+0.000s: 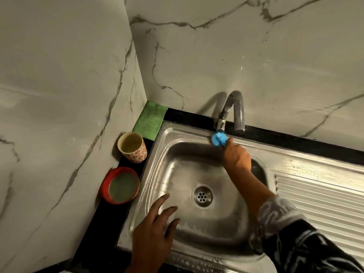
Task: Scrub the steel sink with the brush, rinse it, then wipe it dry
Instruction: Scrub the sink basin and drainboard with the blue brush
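Observation:
The steel sink (197,166) fills the middle of the view, its basin wet, with pale suds near the front wall and a round drain (202,196) in the floor. A curved steel tap (235,107) rises from the back rim. Just below the spout's end sits a round blue knob (218,138). My right hand (236,157) reaches across the basin and pinches that knob with its fingertips. My left hand (155,227) hovers with spread, straight fingers over the basin's front left corner, holding nothing. No brush is in view.
A folded green cloth (150,120) lies in the back left corner of the black counter. A patterned cup (132,147) and a red tub (120,186) stand along the sink's left side. The ribbed drainboard (323,196) extends right. Marble walls close in behind and to the left.

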